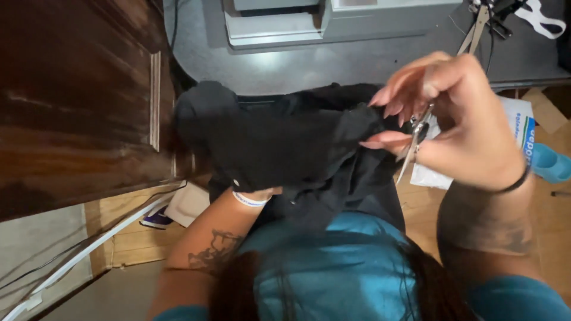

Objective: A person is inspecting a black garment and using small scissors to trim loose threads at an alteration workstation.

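Note:
A black piece of cloth [279,145] is draped over my left hand, which is hidden inside it; only the wrist with a white band [248,200] shows. My right hand [458,119] is raised at the cloth's right edge and grips small metal snips [411,148], blades pointing down beside the fabric. My fingertips pinch the cloth's edge. A dark band circles my right wrist.
A dark wooden cabinet [77,101] stands at left. A grey machine [333,21] sits on a dark table [357,62] ahead. Metal scissors [474,32] lie at the top right. A white bag [520,128] and blue object [550,163] are on the wooden floor at right.

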